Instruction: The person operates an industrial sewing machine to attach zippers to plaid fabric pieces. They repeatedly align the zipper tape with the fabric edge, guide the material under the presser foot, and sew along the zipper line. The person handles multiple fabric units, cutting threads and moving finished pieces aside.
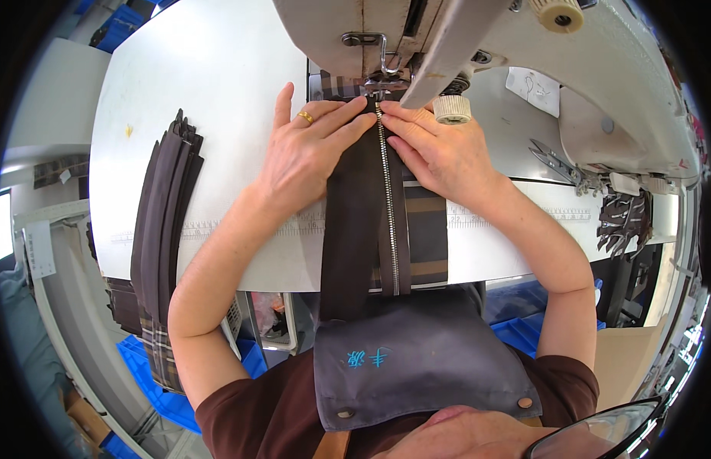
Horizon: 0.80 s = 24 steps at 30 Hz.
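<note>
A metal-toothed zipper (388, 191) on dark tape runs lengthwise toward the sewing machine's presser foot (380, 93). Under and beside it lie a dark brown fabric strip (346, 229) and a plaid fabric panel (426, 233). My left hand (313, 145), a gold ring on one finger, rests on the brown strip with fingers stretched toward the foot. Flat against the zipper's right edge, just before the foot, are the fingertips of my right hand (440, 145). The needle's tip is too small to make out.
The sewing machine head (478, 38) overhangs the white table (195, 69). A stack of dark fabric strips (168, 222) lies at the left. Thread snips (554, 162) and a bundle of dark scraps (625, 222) are at the right. Blue bins (160, 382) stand below the table.
</note>
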Tool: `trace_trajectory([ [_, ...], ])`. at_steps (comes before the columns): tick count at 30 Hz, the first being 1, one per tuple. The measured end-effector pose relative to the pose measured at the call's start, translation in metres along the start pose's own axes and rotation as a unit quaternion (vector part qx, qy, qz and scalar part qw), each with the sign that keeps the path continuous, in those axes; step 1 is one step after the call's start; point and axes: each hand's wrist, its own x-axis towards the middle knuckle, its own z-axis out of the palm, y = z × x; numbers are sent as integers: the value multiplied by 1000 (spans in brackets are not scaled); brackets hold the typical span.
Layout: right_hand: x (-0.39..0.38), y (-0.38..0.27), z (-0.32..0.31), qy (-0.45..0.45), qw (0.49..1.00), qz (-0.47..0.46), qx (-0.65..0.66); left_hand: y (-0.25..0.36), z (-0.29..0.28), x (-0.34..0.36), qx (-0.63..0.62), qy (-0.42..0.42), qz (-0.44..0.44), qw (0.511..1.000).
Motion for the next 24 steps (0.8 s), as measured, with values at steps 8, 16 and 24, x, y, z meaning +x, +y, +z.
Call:
trace_trajectory([
  [8, 1, -1, -6, -64, 997, 47, -10, 11, -5, -3, 31, -47, -16, 998],
  [16, 0, -4, -7, -94, 992, 50, -64, 16, -4, -4, 32, -55, -58, 996],
  [24, 1, -3, -9, -98, 991, 49, -74, 15, -4, -3, 10, -57, -62, 996],
])
